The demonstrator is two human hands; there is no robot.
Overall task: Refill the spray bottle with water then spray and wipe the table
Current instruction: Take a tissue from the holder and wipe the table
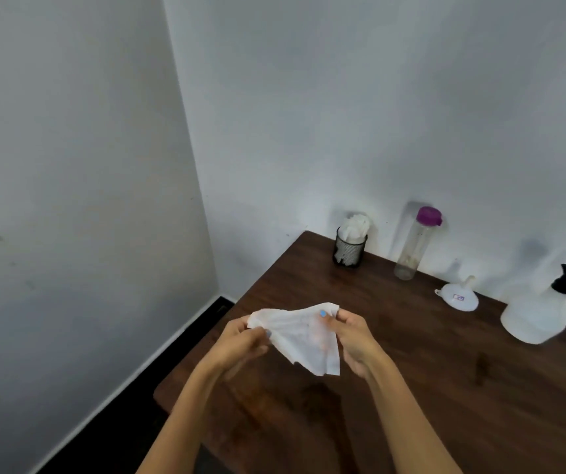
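Grip: the wipe is pinched at its upper corners, one by the left hand and one by the right hand, and is held spread between them.
Wipe: it hangs above the tabletop, near the left edge, without touching it.
Handling: the wipe is judged light, thin and limp; it should be bunched or folded into a pad before it is pressed flat.
Sprayer: the sprayer is set at the far right of the tabletop, well apart from the wipe.
Between: a funnel, a bottle and a mesh cup stand along the back.
Unclear: the sprayer's water level cannot be read; dark patches on the tabletop may be wet, which cannot be told.
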